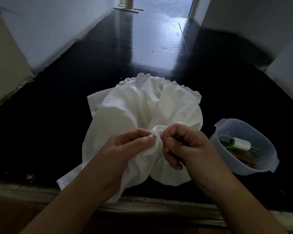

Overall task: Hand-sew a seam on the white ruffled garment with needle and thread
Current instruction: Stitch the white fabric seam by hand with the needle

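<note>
To your right, the clear tub (pixel 267 164) holds a white spool (pixel 240 144), something green and something brown. The white garment (pixel 134 107) lies bunched on the dark floor (pixel 57 107), ruffles at the far edge. Your left hand (pixel 125 146) pinches a fold; your right hand (pixel 181 144) pinches the needle (pixel 158 136) there.

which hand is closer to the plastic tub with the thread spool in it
Right. The right hand, pinching the needle at the cloth, sits just left of the tub; the left hand grips fabric farther away.
</note>
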A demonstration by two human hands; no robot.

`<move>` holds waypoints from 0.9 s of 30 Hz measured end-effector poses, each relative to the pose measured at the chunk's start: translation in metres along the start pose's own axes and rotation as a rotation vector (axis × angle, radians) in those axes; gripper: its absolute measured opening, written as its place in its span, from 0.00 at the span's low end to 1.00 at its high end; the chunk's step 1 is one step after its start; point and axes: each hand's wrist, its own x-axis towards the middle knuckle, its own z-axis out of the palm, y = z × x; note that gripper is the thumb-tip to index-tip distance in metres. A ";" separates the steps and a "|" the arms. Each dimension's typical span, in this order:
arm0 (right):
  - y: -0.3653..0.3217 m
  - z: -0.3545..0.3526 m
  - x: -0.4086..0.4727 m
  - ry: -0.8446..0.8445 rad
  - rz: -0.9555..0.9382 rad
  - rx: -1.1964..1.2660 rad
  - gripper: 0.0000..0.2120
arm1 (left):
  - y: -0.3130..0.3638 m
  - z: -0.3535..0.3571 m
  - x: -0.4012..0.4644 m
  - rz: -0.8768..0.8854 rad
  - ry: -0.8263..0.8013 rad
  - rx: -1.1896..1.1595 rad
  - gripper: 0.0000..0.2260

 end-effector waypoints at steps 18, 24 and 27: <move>-0.003 -0.001 -0.002 -0.004 -0.103 -0.024 0.02 | -0.001 -0.004 0.003 -0.003 0.015 0.026 0.04; -0.002 0.003 -0.003 0.049 -0.080 -0.009 0.07 | -0.002 -0.003 0.003 -0.013 0.017 0.055 0.02; -0.002 0.008 -0.004 0.099 -0.055 -0.007 0.10 | -0.006 -0.006 0.005 0.003 0.017 0.100 0.09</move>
